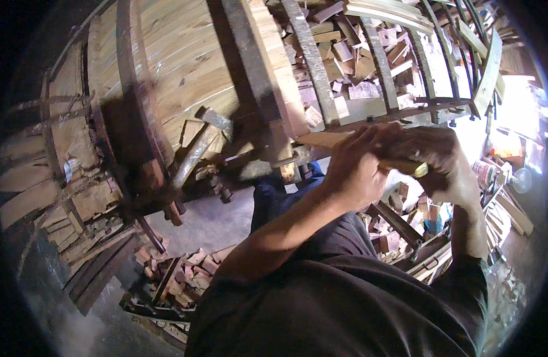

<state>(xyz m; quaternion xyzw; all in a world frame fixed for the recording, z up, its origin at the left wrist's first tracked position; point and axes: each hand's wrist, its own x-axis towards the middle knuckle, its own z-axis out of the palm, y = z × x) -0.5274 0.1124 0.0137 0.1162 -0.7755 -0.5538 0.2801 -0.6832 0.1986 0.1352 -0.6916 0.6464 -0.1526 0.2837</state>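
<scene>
My left hand (358, 171) and my right hand (431, 152) are close together over the front rail of a metal clamp rack (318, 74). Fingers closed, the left grips a pale wooden strip (323, 139) whose pointed end juts out to the left. The right hand's fingers are curled round a narrow piece with a yellowish end (419, 171); whether this is the same strip is hidden by the hands. Left of them, a hammer (199, 146) with a worn handle lies tilted at the rack's edge, beside a glued wooden panel (185, 65).
Dark metal bars cross the panel, with bolts (221, 189) along the front edge. Beyond the bars lies a heap of wood offcuts (351, 56). More scrap blocks (182, 276) lie on the floor at lower left. Long boards (485, 71) lean at the far right.
</scene>
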